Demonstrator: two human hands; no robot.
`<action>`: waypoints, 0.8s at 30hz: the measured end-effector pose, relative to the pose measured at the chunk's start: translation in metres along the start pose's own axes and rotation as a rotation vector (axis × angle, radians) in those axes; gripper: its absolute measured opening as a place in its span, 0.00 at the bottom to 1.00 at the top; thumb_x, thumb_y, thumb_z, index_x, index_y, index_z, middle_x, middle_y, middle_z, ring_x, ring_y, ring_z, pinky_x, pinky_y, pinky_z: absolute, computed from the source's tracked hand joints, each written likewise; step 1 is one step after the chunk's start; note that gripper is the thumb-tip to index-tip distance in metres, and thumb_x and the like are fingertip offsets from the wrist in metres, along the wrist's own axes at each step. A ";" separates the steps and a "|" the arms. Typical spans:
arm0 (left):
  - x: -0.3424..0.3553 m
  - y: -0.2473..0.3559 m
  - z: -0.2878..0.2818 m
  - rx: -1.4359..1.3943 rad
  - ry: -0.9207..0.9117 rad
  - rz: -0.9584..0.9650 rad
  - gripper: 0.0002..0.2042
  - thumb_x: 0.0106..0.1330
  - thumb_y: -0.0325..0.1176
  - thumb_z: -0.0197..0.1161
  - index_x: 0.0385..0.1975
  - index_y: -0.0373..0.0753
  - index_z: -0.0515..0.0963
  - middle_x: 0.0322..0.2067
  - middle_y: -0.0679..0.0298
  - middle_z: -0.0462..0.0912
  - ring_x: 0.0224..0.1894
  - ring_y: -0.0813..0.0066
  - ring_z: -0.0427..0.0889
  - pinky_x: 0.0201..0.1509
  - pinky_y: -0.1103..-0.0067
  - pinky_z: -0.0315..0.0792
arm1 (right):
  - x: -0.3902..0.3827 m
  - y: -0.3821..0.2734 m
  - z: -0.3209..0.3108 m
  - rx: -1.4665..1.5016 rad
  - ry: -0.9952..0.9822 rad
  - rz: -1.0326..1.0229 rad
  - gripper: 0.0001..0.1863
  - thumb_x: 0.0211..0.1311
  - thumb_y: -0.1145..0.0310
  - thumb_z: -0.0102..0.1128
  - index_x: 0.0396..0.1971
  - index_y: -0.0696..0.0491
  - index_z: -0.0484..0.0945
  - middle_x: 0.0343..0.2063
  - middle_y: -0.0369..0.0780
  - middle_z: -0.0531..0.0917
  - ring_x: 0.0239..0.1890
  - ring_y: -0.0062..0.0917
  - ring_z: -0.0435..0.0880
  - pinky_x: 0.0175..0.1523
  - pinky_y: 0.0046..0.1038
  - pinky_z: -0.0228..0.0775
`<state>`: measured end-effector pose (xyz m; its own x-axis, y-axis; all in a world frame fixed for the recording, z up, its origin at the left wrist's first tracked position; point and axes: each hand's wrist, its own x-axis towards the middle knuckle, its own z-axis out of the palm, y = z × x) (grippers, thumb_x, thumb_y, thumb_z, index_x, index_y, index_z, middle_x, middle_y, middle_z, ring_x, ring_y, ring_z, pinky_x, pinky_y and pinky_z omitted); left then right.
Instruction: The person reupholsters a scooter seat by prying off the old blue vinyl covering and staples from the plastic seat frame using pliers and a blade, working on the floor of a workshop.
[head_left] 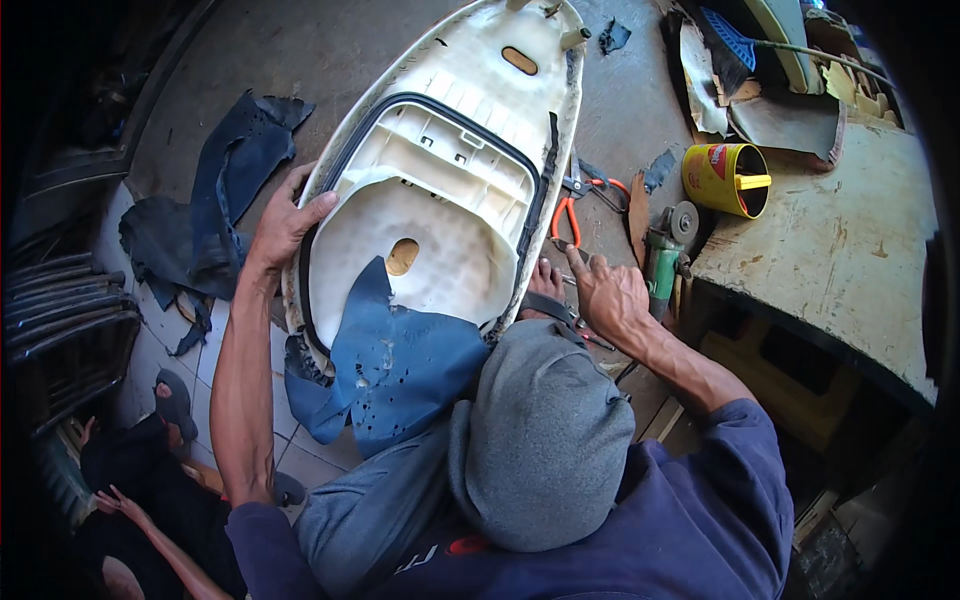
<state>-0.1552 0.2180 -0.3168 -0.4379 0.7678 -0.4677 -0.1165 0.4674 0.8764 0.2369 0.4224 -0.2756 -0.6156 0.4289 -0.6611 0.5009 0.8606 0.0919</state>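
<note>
Lettering showed in two places. The yellow tub (699, 190), by the edge of the surface (820, 275), carried a red label (716, 160) on its outer wall, with small pale print that curved away with the side. On the back of the dark purple shirt (690, 500) worn by the person, a short run of white lettering (417, 560) slanted near a red mark (467, 546); too little of it showed to make out a whole word.
</note>
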 end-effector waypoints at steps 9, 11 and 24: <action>-0.004 0.011 0.008 -0.061 0.013 -0.038 0.37 0.59 0.44 0.75 0.65 0.32 0.68 0.55 0.52 0.79 0.58 0.67 0.77 0.63 0.76 0.68 | -0.009 0.011 -0.042 0.024 0.045 -0.068 0.31 0.63 0.70 0.53 0.69 0.48 0.68 0.37 0.48 0.82 0.30 0.40 0.88 0.32 0.40 0.78; -0.005 0.005 0.006 -0.054 0.018 -0.026 0.38 0.59 0.44 0.75 0.66 0.32 0.67 0.55 0.52 0.79 0.58 0.66 0.77 0.63 0.76 0.68 | -0.005 0.008 -0.036 0.008 0.029 -0.078 0.34 0.60 0.72 0.55 0.70 0.46 0.68 0.36 0.48 0.81 0.29 0.39 0.87 0.30 0.39 0.77; 0.015 0.016 0.001 0.650 0.204 0.105 0.26 0.71 0.46 0.64 0.62 0.34 0.73 0.52 0.51 0.79 0.55 0.59 0.80 0.60 0.69 0.72 | -0.010 0.046 -0.020 0.842 -0.118 0.068 0.38 0.52 0.69 0.57 0.69 0.51 0.69 0.46 0.61 0.82 0.52 0.51 0.84 0.60 0.41 0.73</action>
<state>-0.1626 0.2373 -0.3098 -0.5841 0.7554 -0.2971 0.4664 0.6118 0.6389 0.2541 0.4635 -0.2499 -0.5235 0.4008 -0.7519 0.8488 0.3224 -0.4191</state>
